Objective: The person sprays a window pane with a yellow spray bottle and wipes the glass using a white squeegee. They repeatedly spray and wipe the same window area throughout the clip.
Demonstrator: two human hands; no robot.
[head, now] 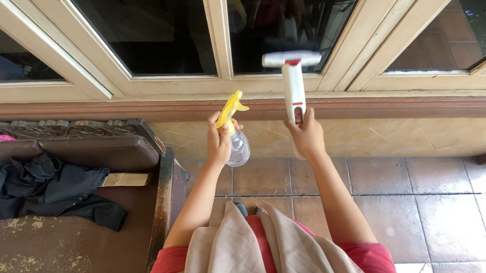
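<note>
My left hand (pixel 218 142) grips a clear spray bottle (pixel 238 148) with a yellow trigger head (pixel 231 108), held up below the window sill. My right hand (pixel 307 134) holds the handle of a white squeegee (pixel 292 79) with red trim. Its wide head rests against the lower edge of the dark glass pane (pixel 278 21) of a cream-framed window. Both arms reach forward from a red top with a beige cloth draped over it.
A dark wooden bench (pixel 67 238) stands at the left with black clothing (pixel 51 186), a strip of cardboard and small items on it. Brown floor tiles (pixel 426 207) lie to the right. A brown sill (pixel 376 108) runs under the window frames.
</note>
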